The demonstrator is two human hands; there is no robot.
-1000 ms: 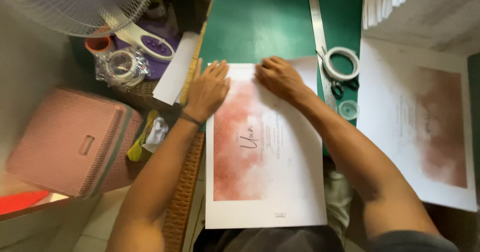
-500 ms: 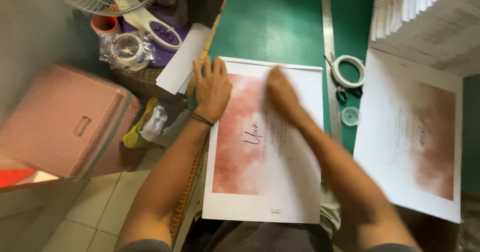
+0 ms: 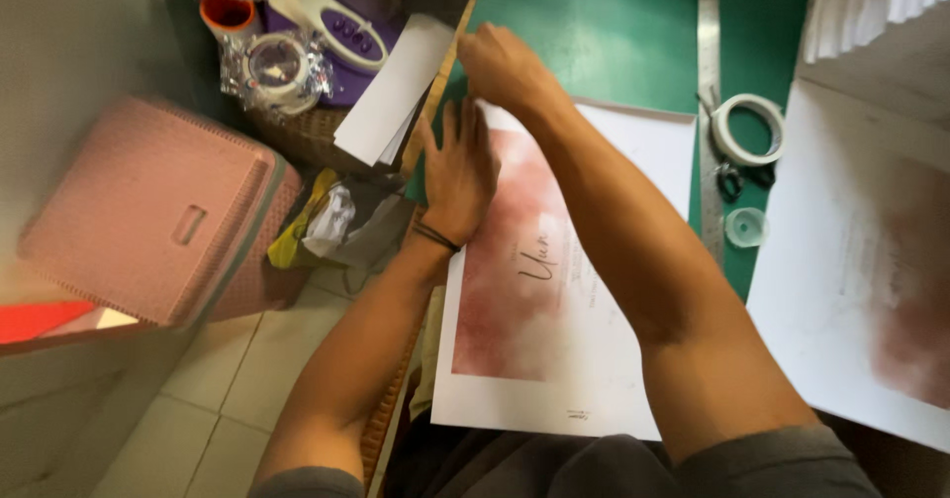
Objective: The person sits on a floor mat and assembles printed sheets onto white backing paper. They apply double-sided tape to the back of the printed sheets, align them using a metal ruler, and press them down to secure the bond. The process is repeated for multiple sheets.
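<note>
Printed sheet (image 3: pixel 554 300) under left hand (image 3: pixel 457 166), beside wicker basket (image 3: pixel 307 137) of clutter.

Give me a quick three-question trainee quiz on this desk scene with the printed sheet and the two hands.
1. True or false: the left hand lies flat on the pink printed sheet.
2. Which corner of that sheet does the right hand reach? A) near right B) far left C) far right
3. Fill in: the tape roll lies on the green cutting mat beside a long metal ____.

Key:
1. True; its palm presses the sheet's left edge.
2. B; the right arm crosses over the sheet.
3. Ruler.
</note>
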